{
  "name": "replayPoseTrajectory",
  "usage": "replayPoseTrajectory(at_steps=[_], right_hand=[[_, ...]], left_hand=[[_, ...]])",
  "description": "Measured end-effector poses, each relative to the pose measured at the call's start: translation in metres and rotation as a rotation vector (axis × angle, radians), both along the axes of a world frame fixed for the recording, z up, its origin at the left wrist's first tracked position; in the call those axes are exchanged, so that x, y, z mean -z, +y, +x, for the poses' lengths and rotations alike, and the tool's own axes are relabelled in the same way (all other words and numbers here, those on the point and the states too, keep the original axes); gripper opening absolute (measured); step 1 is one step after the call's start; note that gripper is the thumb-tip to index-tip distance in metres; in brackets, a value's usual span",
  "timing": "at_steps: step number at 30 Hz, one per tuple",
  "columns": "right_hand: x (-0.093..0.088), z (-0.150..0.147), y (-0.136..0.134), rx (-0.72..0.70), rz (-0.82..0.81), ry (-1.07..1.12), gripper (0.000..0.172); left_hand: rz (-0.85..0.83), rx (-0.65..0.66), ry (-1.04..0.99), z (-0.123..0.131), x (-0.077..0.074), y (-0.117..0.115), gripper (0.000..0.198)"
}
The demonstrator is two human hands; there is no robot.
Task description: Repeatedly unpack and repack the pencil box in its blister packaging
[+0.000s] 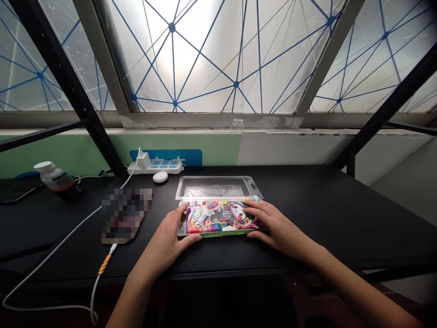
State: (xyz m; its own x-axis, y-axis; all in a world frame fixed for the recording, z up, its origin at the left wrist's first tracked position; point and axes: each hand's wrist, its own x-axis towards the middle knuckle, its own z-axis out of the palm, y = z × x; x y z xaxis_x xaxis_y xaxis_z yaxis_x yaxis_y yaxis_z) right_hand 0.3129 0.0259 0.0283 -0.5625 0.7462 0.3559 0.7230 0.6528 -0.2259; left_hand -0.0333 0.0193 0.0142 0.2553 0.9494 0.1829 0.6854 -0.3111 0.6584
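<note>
A colourful cartoon-printed phone case (220, 217) lies flat in its clear plastic pack on the black desk (324, 214). My left hand (170, 237) grips the pack's left end, thumb in front and fingers over the top edge. My right hand (273, 225) holds the right end, fingers curled over the case. Just behind it lies the pack's clear plastic lid (216, 187), separate and empty.
A pixelated phone (124, 214) on a white charging cable (68, 237) lies to the left. Behind are a white power strip (157, 165), a small white oval object (160, 176) and a capped bottle (56, 178). A window and black shelf struts stand at the back.
</note>
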Motion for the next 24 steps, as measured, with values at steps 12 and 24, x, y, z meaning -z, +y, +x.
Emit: replayPoseTrajectory(at_steps=[12,24], right_hand=[[-0.041,-0.003,0.055,0.248,-0.056,0.288,0.028],[-0.025,0.010,0.021,0.067,0.147,0.056,0.046]], left_hand=[[-0.051,0.008,0.016,0.002,-0.001,-0.003,0.100],[-0.109,-0.056,-0.011,0.003,-0.004,-0.002,0.064]])
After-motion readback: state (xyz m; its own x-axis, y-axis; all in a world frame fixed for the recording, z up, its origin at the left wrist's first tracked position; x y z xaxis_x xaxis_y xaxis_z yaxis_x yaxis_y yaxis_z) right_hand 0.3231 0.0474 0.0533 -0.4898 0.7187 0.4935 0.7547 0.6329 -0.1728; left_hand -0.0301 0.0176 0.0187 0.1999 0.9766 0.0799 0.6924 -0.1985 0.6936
